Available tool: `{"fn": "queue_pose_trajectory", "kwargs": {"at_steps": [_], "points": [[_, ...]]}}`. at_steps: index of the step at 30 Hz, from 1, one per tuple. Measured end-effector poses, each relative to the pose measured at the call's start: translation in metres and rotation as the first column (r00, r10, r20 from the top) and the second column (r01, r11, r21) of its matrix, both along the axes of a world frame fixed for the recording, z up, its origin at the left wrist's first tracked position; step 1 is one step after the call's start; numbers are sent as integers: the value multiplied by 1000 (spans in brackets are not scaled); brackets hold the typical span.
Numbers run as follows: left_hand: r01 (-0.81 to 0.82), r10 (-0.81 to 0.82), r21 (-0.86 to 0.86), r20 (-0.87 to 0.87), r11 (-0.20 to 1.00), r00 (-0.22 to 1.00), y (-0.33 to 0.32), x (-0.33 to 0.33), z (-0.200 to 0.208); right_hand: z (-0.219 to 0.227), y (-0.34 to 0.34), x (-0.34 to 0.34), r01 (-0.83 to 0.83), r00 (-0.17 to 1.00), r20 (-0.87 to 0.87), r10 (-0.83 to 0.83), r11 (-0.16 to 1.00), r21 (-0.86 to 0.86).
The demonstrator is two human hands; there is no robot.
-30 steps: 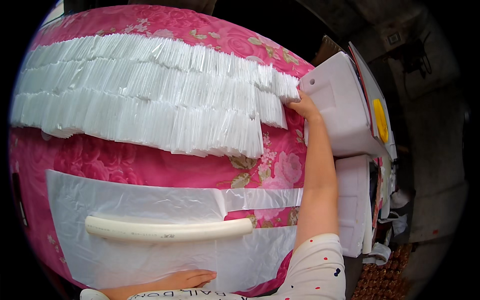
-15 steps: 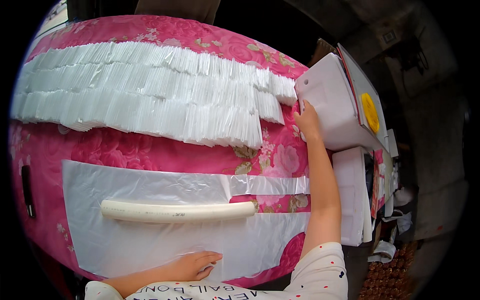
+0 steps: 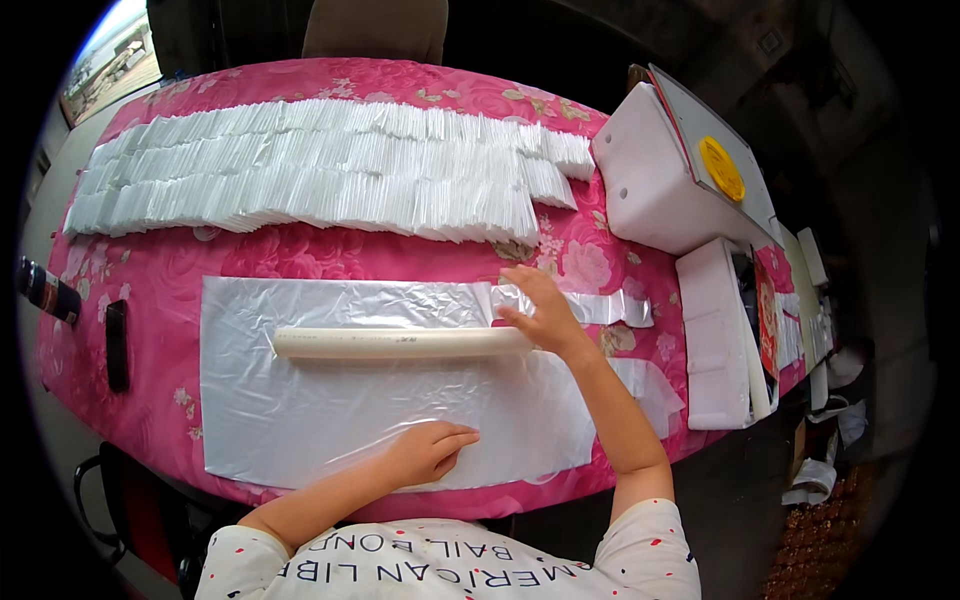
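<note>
A translucent white plastic bag (image 3: 330, 425) lies flat in front of me, its handle strips toward the right. Across it rests a cream-coloured plastic pipe (image 3: 400, 343), lying crosswise with its left end on the bag. My right hand (image 3: 545, 315) is over the pipe's right end and the base of the far handle strip, thumb and fingers apart. Whether it touches the pipe, I cannot tell. Nearer to me, my left hand (image 3: 432, 453) lies on the bag's lower half with its fingers stretched to the right and nothing visible in them.
Rows of folded white plastic bags (image 3: 300, 175) stand packed along the far side of the pink flowered tablecloth (image 3: 270, 255). White foam boxes (image 3: 645, 165) stand at the right, one bearing a yellow roll (image 3: 722, 168). A black object (image 3: 117, 345) and dark bottle (image 3: 48, 291) are left.
My right hand has left the side of the far foam box and come back to the pipe's right end. My left hand stays on the bag. The whole view has shifted.
</note>
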State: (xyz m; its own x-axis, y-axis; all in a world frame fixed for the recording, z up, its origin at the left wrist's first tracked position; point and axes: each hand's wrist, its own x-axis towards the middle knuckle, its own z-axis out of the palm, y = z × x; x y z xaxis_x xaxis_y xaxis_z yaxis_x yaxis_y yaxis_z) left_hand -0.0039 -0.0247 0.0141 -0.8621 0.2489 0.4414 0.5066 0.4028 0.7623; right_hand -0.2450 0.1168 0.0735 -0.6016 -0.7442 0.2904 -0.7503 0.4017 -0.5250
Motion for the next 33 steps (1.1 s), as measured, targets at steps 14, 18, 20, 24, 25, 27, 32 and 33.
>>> {"fn": "queue_pose_trajectory", "kwargs": {"at_steps": [14,18,20,24,25,27,32,33], "points": [[-349,400,-364,74,864,913,-9,49,8,-40,43,202,-155,966,220,139,986,60],[-274,329,-413,65,868,942,6,38,12,-55,78,173,25,994,-112,3,969,246],[-239,302,-447,75,862,950,14,36,16,-61,110,147,120,986,-142,-84,955,270],[-163,220,-479,65,863,973,33,33,21,-73,207,89,389,914,-210,-346,895,219],[-149,203,-491,59,858,977,37,32,21,-74,232,78,472,878,-205,-432,852,226],[-121,170,-500,55,857,984,46,31,19,-78,280,63,627,776,-257,-576,748,216],[-98,151,-543,54,834,987,54,29,22,-78,313,55,734,668,-257,-698,676,71],[-94,148,-545,57,833,987,54,28,22,-76,311,56,733,666,-255,-701,679,47]]}}
